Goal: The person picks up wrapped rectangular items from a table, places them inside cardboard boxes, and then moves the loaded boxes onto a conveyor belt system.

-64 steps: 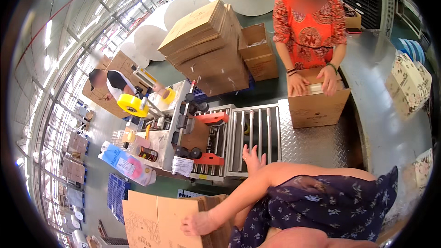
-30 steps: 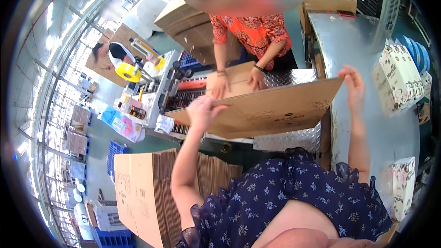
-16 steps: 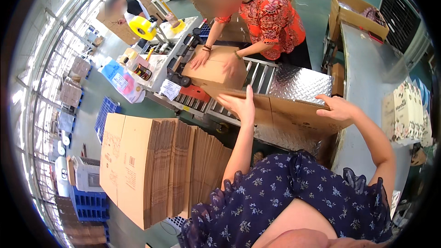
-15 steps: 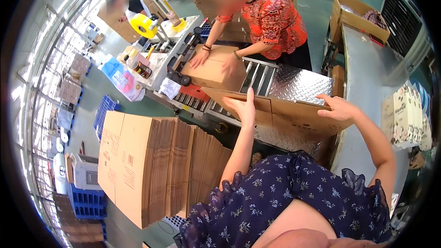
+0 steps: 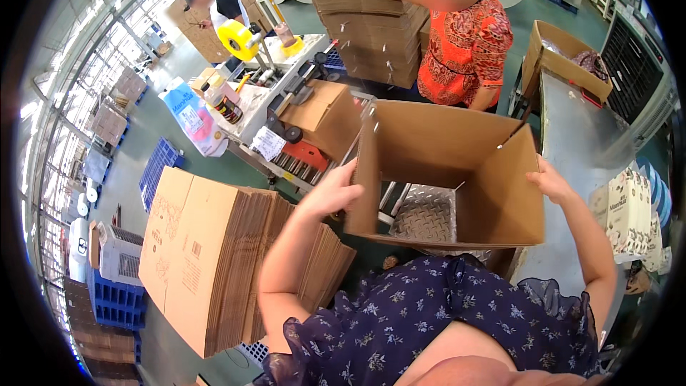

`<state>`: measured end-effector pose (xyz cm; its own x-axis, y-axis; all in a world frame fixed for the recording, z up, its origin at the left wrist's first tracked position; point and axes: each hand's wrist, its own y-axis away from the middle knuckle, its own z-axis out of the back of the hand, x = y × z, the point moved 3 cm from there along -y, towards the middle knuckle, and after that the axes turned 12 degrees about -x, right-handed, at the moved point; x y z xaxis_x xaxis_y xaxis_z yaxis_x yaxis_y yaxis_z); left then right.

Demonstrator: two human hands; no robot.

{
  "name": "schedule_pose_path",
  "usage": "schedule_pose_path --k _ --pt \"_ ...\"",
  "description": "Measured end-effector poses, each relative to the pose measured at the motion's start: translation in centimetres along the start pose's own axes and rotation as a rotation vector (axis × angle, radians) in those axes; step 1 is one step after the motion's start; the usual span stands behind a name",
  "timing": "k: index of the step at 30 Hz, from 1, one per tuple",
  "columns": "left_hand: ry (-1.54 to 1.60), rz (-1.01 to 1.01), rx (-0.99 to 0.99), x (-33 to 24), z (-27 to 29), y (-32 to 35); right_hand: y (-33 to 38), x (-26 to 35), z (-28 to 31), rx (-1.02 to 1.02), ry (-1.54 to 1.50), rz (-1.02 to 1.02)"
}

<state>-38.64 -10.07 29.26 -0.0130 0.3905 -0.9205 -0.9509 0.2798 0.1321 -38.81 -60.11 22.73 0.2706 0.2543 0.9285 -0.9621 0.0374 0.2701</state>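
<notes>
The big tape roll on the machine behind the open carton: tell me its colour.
Yellow. The tape roll shows in the head view, upper left of the carton.

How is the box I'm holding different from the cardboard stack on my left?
The opened box is squared out into a hollow shell, so the ridged metal table shows through it; the stack of flat boxes is folded flat. The opened box is a single one, gripped by the left hand and right hand; the stack holds many, standing on edge, untouched. Both are plain brown cardboard.
</notes>
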Motion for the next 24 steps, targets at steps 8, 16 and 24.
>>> schedule_pose_path --k 8,16,24 --pt "-0.782 0.298 0.505 8.6 -7.6 -7.2 -0.6 6.2 -15.8 -0.349 0.576 1.033" --pt "-0.649 0.048 0.879 4.3 -2.7 -5.6 -10.2 -2.3 -31.2 0.313 1.036 1.042" --pt "-1.082 -0.380 0.191 7.4 -5.2 -7.4 -10.0 14.1 -25.6 -0.360 0.844 1.386"
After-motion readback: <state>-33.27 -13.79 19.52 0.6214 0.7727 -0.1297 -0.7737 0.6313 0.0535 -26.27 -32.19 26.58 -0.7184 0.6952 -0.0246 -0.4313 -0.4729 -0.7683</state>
